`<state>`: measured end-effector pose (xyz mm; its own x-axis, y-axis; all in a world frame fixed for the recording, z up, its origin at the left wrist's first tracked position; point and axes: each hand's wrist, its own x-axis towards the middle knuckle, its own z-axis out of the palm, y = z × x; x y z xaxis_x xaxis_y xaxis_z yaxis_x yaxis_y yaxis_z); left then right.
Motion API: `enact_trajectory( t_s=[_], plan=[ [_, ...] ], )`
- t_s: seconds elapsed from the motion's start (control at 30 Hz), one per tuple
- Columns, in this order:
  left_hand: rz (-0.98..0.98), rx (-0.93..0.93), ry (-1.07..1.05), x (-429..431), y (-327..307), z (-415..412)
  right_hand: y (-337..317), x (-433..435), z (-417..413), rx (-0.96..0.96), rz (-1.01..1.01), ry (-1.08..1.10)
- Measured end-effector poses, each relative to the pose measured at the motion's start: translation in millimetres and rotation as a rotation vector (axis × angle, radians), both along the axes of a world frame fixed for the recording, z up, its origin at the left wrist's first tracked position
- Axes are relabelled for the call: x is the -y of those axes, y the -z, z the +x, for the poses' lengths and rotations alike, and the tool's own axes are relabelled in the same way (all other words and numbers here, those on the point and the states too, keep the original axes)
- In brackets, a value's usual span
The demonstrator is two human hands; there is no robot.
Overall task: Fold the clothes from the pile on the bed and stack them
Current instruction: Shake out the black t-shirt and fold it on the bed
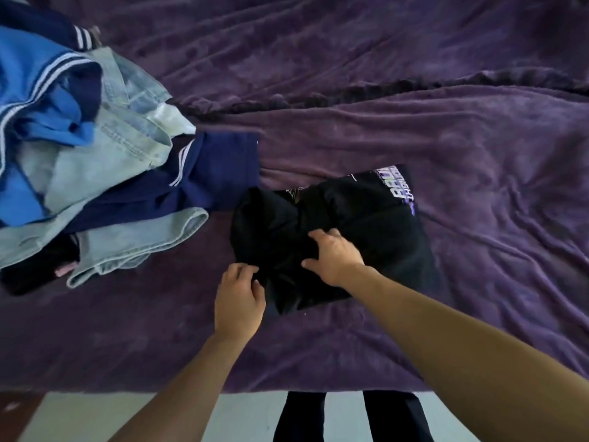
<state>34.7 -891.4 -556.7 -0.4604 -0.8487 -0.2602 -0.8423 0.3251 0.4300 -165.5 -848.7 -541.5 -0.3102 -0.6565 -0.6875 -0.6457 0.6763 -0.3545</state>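
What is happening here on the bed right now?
A person is folding a black printed garment on the purple blanket. The left hand pinches its near edge; the right hand lies on top of it. A pile of unfolded blue, navy and denim clothes waits at the left.

Bed (414, 90): black shirt (376, 224) centre. Left grip (239, 298) pinches its 7 o'clock edge, right grip (334, 258) clutches its middle. Pile (79, 138) at 10 o'clock.

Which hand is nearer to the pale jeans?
Left. The left hand is at the edge of the black shirt, near the jeans; the right hand lies farther away, on the shirt's middle.
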Motion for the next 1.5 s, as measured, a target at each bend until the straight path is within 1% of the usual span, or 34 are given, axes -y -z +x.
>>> enact_trajectory(
  t_s=[0.03,0.07,0.1,0.13,0.23,0.27,0.33,0.37,0.43,0.47,0.5,0.53,0.57,0.6,0.63,0.67,0.8,0.87,0.9,0.97,1.03,1.07,1.1,1.17,1.23,1.27,1.3,1.33,1.43,1.5],
  plan=[
    [0.002,-0.03,-0.005,0,1,3,5,-3,9,0.06,-0.02,0.005],
    [0.001,-0.054,-0.005,1,2,4,7,-6,13,0.078,-0.076,0.023],
    [-0.004,-0.074,0.001,1,1,3,6,-12,13,0.048,-0.167,0.047],
    [-0.012,-0.092,0.013,1,1,-1,4,-18,10,-0.03,-0.277,0.065],
    [-0.025,-0.153,0.06,1,-3,-24,-4,-41,-13,-0.386,-0.579,0.065],
    [-0.019,-0.177,0.072,1,-4,-34,-5,-49,-23,-0.479,-0.615,0.069],
    [0.005,-0.227,0.11,-2,-7,-58,-2,-63,-47,-0.562,-0.548,0.171],
    [0.02,-0.251,0.13,-5,-7,-69,1,-68,-62,-0.551,-0.476,0.285],
    [0.086,-0.282,0.122,-10,-7,-93,5,-74,-92,-0.465,-0.351,0.528],
    [0.154,-0.28,0.069,-12,-6,-105,6,-74,-103,-0.422,-0.292,0.569],
    [0.244,-0.262,-0.02,-13,-5,-116,8,-73,-108,-0.402,-0.241,0.513],
    [0.339,-0.227,-0.113,-14,-2,-126,11,-71,-111,-0.388,-0.209,0.393],
    [0.405,-0.204,-0.185,-16,2,-135,15,-70,-111,-0.381,-0.198,0.258],
    [0.431,-0.19,-0.207,-17,6,-142,21,-69,-112,-0.375,-0.209,0.15],
    [0.433,-0.187,-0.194,-20,9,-148,27,-68,-115,-0.37,-0.234,0.09],
    [0.42,-0.19,-0.164,-24,12,-154,31,-69,-122,-0.361,-0.263,0.088],
    [0.389,-0.259,-0.039,-42,11,-179,32,-91,-165,-0.29,-0.33,0.28],
    [0.385,-0.246,-0.004,-48,16,-193,30,-104,-177,-0.283,-0.357,0.342],
    [0.369,-0.204,0.019,-50,21,-197,30,-108,-179,-0.265,-0.369,0.358],
    [0.26,-0.022,0.118,-52,31,-199,35,-113,-178,-0.161,-0.377,0.455],
    [0.112,0.138,0.243,-51,38,-193,36,-110,-176,0.063,-0.381,0.731],
    [0.073,0.168,0.279,-50,41,-191,37,-107,-176,0.156,-0.374,0.855],
    [0.066,0.173,0.297,-49,42,-190,39,-105,-176,0.206,-0.359,0.914],
    [0.156,0.095,0.253,-45,40,-187,39,-100,-179,0.238,-0.297,0.915],
    [0.261,-0.085,0.092,-38,31,-177,26,-92,-181,0.229,-0.266,0.927],
    [0.25,-0.175,-0.013,-32,25,-168,16,-86,-181,0.193,-0.271,0.906],
    [0.208,-0.225,-0.114,-24,19,-156,3,-79,-179,0.133,-0.283,0.847],
    [0.16,-0.231,-0.202,-16,13,-142,-12,-69,-173,0.048,-0.284,0.753],
    [0.091,-0.14,-0.378,11,-2,-87,-60,-34,-133,-0.247,-0.275,0.399],
    [0.084,-0.11,-0.482,28,-9,-48,-81,-10,-93,-0.355,-0.287,0.213]
  ],
)
